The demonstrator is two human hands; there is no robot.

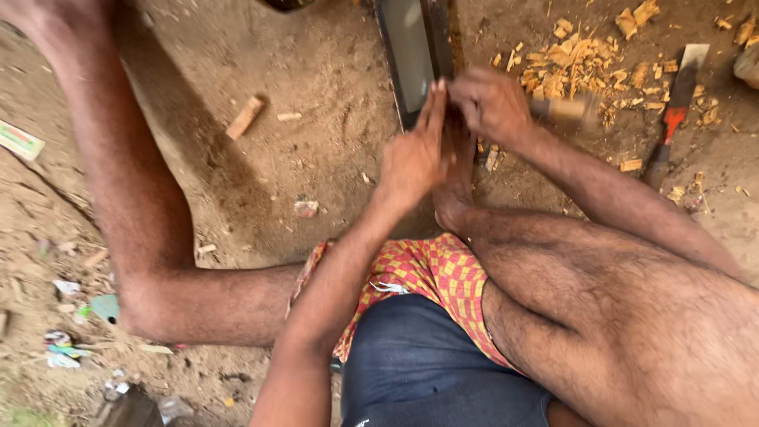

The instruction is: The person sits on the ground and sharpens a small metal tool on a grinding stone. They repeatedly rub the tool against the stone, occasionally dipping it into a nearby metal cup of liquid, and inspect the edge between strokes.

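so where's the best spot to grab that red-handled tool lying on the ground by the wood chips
Probably by the red handle, the narrow middle part of the tool. It lies nearly upright in the picture, pale flat blade toward the top, dark end below. Coming from above with fingers across the handle looks safest, keeping clear of the blade. It lies beyond the right hand, beside the wood chips.

Flat packet (20, 141): lying on the dirt at the far left edge, rectangular, pale cream with a green and red band
Wrapper scraps (62, 349): lying crumpled at lower left, white with mixed colours, too small to tell more
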